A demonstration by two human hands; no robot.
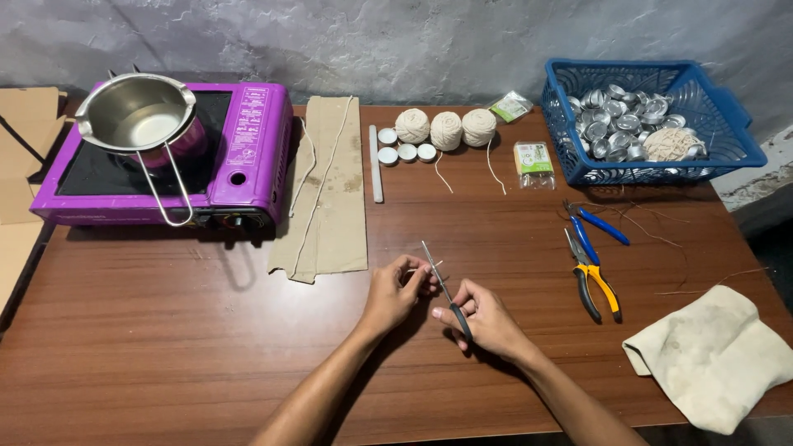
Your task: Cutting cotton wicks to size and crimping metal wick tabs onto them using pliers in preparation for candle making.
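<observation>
Right hand (pixel 483 318) gripping black-handled scissors (pixel 444 289), left hand (pixel 396 289) pinching pale wick (pixel 431 267)

Bare counter (pixel 165 330) left and front of both hands gives free passage. Cardboard strip (pixel 326 190) and stove (pixel 173 157) block far-left; pliers (pixel 593 277), cloth (pixel 710 355) crowd right; basket (pixel 652 124) far-right.

Even, moderately bright light from above; soft shadows fall near the stove (pixel 165 157) and pot (pixel 136 111) on the tabletop (pixel 165 330). Focus sharp; slight wide-angle bending at edges.
</observation>
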